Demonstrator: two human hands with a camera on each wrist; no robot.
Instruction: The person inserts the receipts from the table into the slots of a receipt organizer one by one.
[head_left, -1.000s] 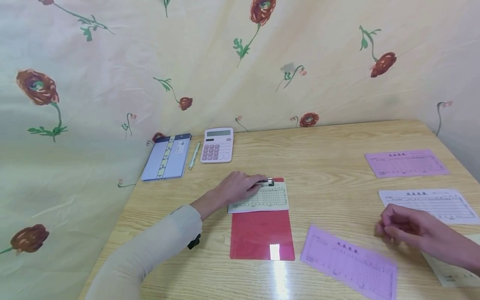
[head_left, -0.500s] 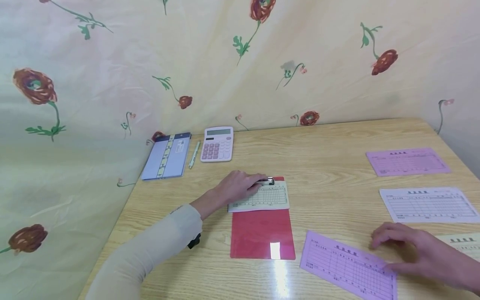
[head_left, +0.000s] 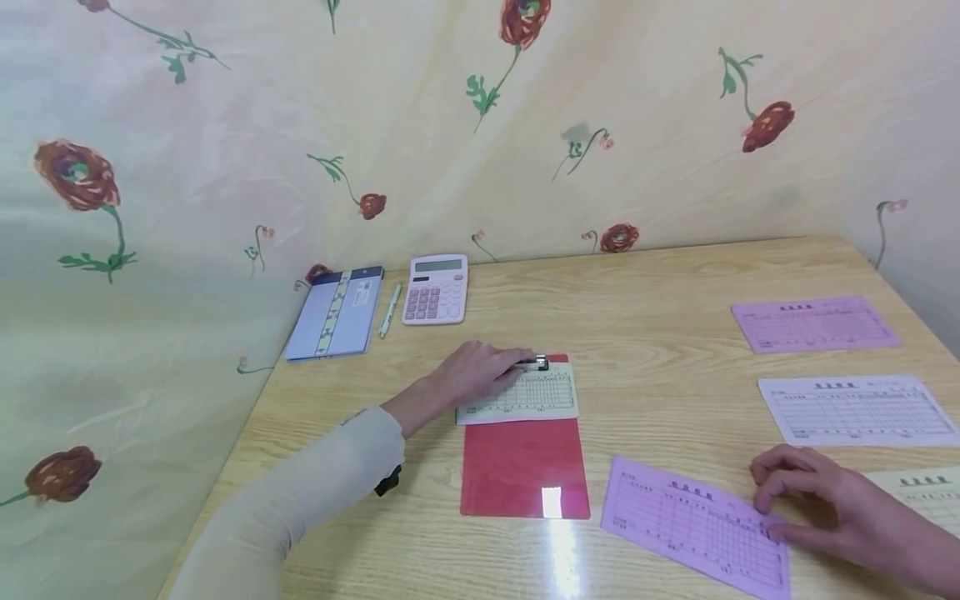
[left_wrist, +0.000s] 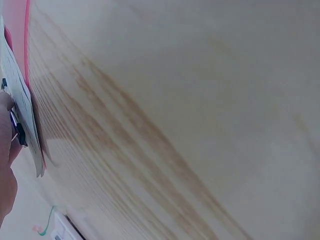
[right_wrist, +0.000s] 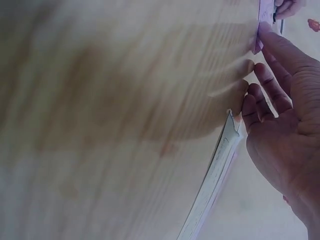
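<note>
A red clipboard (head_left: 525,471) lies in the middle of the table, with white printed forms (head_left: 553,393) across its upper part. My left hand (head_left: 478,372) grips the clipboard at its metal clip (head_left: 542,363) and covers the forms' left part; the left wrist view shows the thumb at the clip (left_wrist: 19,131). To the right, a loose purple form (head_left: 675,512) lies slanted on the wood. My right hand (head_left: 836,504) pinches its right edge between thumb and index finger. In the right wrist view the thumb overlaps the purple form's edge (right_wrist: 265,12), the other fingers loosely bent.
Along the right side lie a pink-purple form (head_left: 816,323), a white form (head_left: 855,408) and a cream form (head_left: 926,492), the last partly behind my right forearm. A calculator (head_left: 437,290), a pen (head_left: 390,311) and a blue notebook (head_left: 333,315) sit at the back left.
My right hand has come left from over the white and cream forms to the purple form and taken its right edge. The left hand stays on the clipboard.
</note>
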